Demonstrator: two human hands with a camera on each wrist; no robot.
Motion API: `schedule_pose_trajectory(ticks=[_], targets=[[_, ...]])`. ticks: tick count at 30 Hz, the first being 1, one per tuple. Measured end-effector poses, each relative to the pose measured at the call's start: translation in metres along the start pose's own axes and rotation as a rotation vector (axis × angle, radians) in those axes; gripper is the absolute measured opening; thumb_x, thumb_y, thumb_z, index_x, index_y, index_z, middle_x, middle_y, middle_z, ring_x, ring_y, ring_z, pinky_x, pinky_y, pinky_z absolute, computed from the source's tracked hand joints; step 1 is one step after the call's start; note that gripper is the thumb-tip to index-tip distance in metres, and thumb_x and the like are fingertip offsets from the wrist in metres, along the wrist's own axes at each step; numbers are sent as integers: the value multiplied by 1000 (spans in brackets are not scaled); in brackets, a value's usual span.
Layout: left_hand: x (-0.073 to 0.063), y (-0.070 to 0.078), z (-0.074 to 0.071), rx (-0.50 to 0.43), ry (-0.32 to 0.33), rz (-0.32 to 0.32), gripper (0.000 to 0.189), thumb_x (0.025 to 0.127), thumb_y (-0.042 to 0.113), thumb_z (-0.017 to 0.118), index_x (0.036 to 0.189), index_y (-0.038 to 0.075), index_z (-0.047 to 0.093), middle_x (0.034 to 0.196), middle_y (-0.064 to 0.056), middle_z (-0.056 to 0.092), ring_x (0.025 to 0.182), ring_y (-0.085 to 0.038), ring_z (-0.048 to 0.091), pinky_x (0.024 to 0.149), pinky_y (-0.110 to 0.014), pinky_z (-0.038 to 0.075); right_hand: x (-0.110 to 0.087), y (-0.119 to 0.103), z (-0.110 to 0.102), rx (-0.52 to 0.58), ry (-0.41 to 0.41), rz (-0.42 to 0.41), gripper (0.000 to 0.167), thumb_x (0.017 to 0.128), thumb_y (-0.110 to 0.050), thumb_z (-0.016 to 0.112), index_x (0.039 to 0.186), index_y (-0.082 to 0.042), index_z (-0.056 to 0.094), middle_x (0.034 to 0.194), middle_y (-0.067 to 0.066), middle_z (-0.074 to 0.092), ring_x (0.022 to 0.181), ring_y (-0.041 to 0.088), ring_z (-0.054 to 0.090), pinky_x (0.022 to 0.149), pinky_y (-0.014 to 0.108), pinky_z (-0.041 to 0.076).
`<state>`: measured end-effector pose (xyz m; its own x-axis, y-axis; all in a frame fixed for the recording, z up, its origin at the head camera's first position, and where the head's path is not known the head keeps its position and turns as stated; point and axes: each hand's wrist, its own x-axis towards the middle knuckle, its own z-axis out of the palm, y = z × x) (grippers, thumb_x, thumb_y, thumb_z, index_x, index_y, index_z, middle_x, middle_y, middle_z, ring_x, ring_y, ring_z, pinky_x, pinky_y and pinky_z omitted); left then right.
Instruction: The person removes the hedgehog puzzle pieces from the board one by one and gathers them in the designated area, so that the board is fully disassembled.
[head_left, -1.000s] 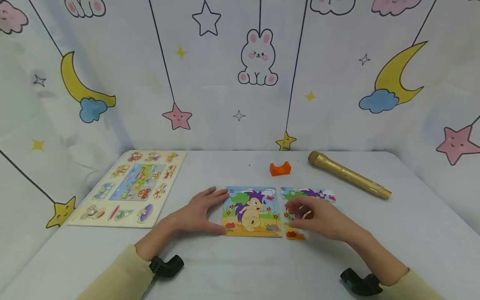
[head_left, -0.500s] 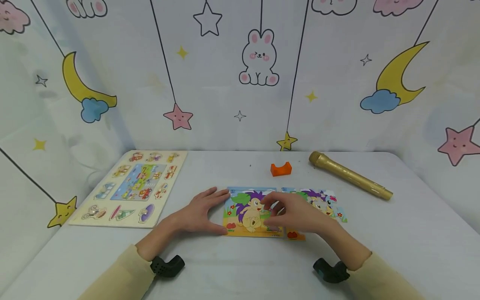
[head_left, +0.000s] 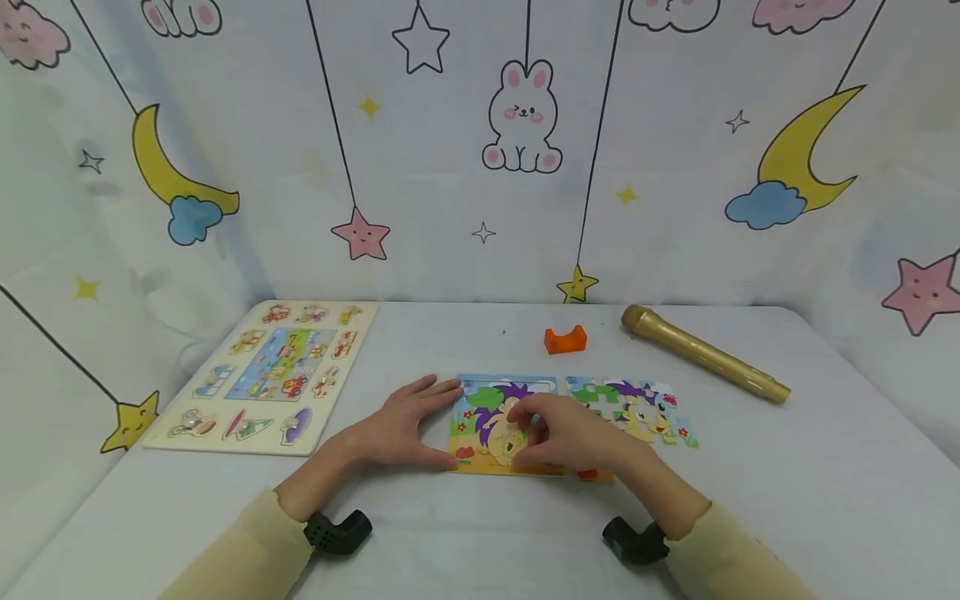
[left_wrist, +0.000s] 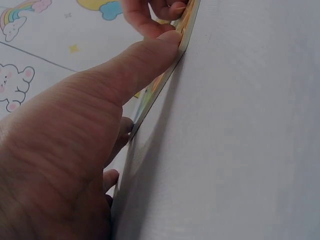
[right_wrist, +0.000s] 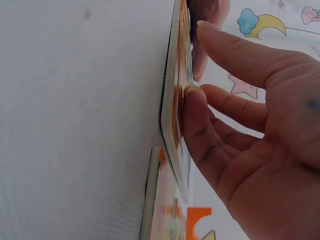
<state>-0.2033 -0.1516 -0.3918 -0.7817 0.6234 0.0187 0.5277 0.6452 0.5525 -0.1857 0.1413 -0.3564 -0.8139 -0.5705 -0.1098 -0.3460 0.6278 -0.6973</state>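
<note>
In the head view, a hedgehog picture board (head_left: 480, 392) lies flat in front of me. My left hand (head_left: 401, 425) rests at its left side, fingers spread, with thumb and fingertips along the edge. In the left wrist view the thumb (left_wrist: 150, 55) touches the board's near edge. My right hand (head_left: 566, 433) is over the board's right half, fingers loosely bent, covering part of the picture. In the right wrist view its fingertips are right at the board's face, and nothing shows between them. Beside the board lies a partly assembled hedgehog jigsaw (head_left: 648, 408), with a pale gap in its upper left.
A wooden peg puzzle board (head_left: 360, 321) lies at the left. Behind the hedgehog board sits an orange notched block (head_left: 565, 340). A gold microphone (head_left: 705, 354) lies at the back right. A patterned white curtain (head_left: 450, 167) hangs behind the table.
My right hand has moved left from above the jigsaw onto the hedgehog board, uncovering more of the jigsaw. The left hand has stayed at the board's left edge.
</note>
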Motion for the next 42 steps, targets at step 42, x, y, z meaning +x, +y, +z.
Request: schedule_pose_trajectory(ticks=[42], targets=[[0,2,0,-5,-5,-19,97,79,54,80,157,15,38,164,2,29,153,-33,10,117,-62,12,-7,7,-7,111,76,-35,12,95,-15,72,102,-12,62,92,0,62,88,20,58,78,33,52]])
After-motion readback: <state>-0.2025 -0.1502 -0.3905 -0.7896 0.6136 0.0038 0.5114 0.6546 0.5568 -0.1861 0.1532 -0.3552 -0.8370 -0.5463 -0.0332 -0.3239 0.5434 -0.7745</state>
